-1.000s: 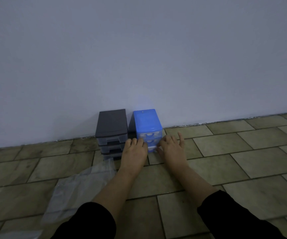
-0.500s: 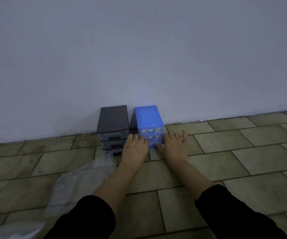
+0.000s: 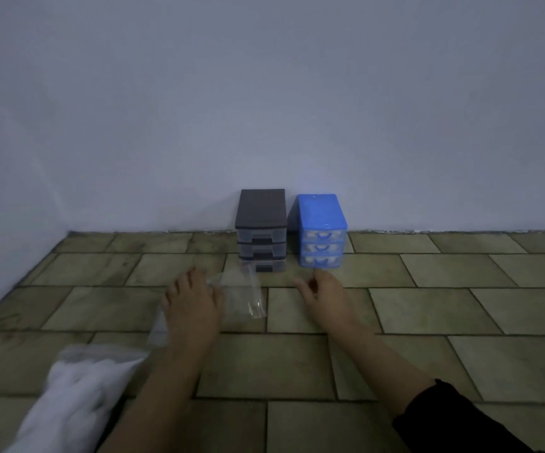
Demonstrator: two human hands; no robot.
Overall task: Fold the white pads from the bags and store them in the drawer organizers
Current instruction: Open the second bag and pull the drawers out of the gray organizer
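Both sets of fingers are lying loosely spread, holding nothing: I am resting my left hand (image 3: 192,308) on an empty clear bag (image 3: 241,295) just before the grey drawer organizer (image 3: 261,233), my right hand (image 3: 325,297) hovering near it. Right of that organizer, the blue organizer (image 3: 322,233) is showing white in all three drawers. Well nearer me, a bag of white pads (image 3: 78,390) is waiting, so I judge plenty remains.

A tiled floor (image 3: 297,364) carries everything. Beyond the left hand (image 3: 192,308) stands a grey drawer organizer (image 3: 261,233), beyond the right hand (image 3: 326,295) a blue drawer organizer (image 3: 321,230), both against the wall. An empty clear bag (image 3: 241,295) lies under the left hand, and a bag of white pads (image 3: 78,393) lies nearer, to its left.
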